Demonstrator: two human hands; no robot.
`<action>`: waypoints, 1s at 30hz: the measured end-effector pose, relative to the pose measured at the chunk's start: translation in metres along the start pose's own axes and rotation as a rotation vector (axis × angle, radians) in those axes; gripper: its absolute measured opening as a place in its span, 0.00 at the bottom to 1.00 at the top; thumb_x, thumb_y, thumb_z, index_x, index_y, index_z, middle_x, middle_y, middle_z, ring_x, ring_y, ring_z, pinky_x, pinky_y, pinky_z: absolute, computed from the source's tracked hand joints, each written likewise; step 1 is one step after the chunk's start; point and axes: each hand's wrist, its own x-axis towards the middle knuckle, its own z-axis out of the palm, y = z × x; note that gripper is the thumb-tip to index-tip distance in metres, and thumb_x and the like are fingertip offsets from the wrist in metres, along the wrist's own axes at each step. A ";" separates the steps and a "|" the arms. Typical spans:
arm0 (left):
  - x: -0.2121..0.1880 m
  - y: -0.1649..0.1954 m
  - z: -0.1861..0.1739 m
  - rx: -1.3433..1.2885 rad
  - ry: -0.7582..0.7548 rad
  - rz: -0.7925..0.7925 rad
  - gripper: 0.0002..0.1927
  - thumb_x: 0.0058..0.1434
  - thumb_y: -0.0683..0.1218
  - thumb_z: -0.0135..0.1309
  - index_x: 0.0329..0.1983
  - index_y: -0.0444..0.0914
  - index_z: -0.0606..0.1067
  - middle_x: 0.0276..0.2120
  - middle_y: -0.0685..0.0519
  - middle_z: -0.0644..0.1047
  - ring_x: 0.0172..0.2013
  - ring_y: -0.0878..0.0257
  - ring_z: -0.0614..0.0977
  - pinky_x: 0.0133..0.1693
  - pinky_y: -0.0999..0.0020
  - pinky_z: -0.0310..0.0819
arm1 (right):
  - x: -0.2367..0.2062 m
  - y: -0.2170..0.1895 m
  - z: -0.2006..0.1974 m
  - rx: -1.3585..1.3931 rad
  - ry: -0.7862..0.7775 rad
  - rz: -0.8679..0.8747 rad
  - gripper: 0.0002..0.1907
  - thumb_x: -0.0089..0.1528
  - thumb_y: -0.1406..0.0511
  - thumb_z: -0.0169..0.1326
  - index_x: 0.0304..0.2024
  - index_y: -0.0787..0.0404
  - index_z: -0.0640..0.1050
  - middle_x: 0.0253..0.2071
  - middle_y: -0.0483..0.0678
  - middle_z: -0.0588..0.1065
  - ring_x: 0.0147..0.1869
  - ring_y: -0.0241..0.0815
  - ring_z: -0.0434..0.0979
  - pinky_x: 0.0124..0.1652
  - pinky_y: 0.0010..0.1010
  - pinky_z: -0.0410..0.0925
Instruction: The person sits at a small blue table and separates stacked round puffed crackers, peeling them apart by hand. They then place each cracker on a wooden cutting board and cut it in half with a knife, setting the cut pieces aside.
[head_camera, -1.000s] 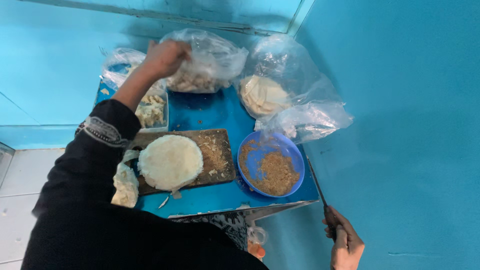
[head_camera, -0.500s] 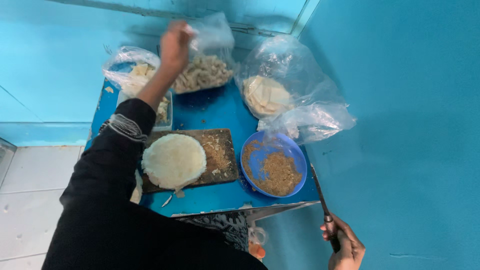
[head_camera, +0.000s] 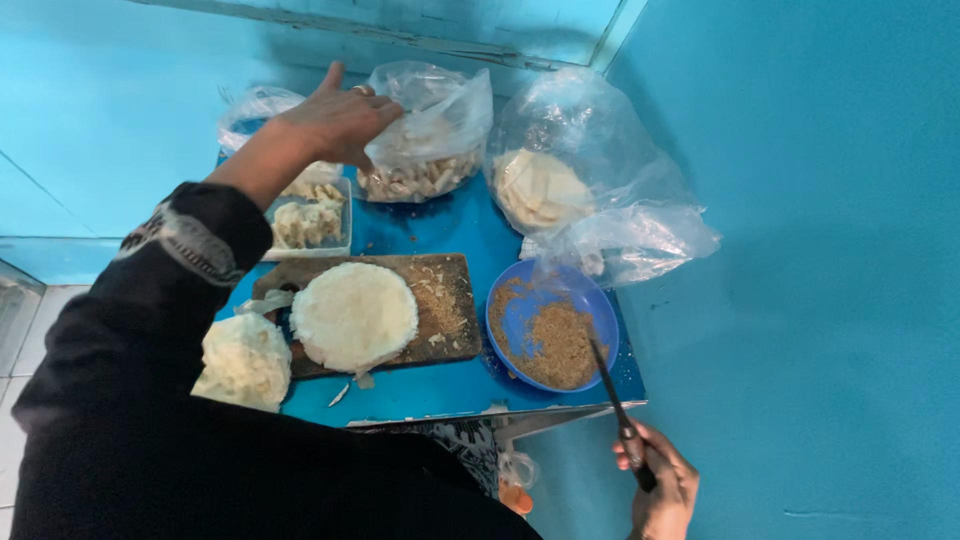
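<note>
head view: left hand (head_camera: 335, 122) at the middle clear bag (head_camera: 432, 135), right hand (head_camera: 662, 487) holding a knife (head_camera: 618, 410) low at the worktop's near corner.

the left hand's fingers close on the gathered top of the bag, which holds pale chopped pieces and stands at the back of the blue worktop (head_camera: 430, 385). the right hand's fingers wrap the dark knife handle, blade pointing up toward the blue bowl (head_camera: 550, 325) of brown crumbs. on the wooden board (head_camera: 440, 300) lies one round white flat sheet (head_camera: 353, 315), bare on top, with crumbs scattered beside it. as a judgement the work is at an early stage: the sheet is laid out, nothing sits on it yet. a second bag (head_camera: 570, 190) of round sheets and a tray (head_camera: 308, 222) of pale pieces stand behind.
</note>
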 end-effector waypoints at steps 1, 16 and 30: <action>0.002 0.000 -0.001 0.129 -0.063 -0.024 0.38 0.46 0.42 0.64 0.66 0.44 0.73 0.48 0.52 0.81 0.54 0.51 0.79 0.65 0.29 0.47 | 0.000 0.004 0.004 0.032 -0.021 -0.006 0.22 0.64 0.71 0.41 0.52 0.82 0.77 0.38 0.68 0.79 0.36 0.53 0.78 0.37 0.39 0.71; -0.019 0.015 -0.004 0.097 0.227 0.021 0.46 0.47 0.43 0.65 0.74 0.39 0.71 0.51 0.47 0.77 0.54 0.48 0.78 0.59 0.34 0.59 | -0.014 -0.021 0.099 -0.078 -0.245 0.143 0.22 0.68 0.68 0.46 0.63 0.70 0.75 0.37 0.55 0.77 0.34 0.40 0.73 0.35 0.31 0.69; -0.235 0.154 0.001 -0.114 0.034 -0.115 0.21 0.54 0.46 0.53 0.52 0.38 0.77 0.54 0.48 0.76 0.57 0.54 0.76 0.61 0.47 0.63 | -0.040 -0.097 0.262 -0.672 -0.773 -0.274 0.25 0.70 0.67 0.48 0.71 0.56 0.67 0.43 0.53 0.74 0.40 0.48 0.76 0.39 0.37 0.68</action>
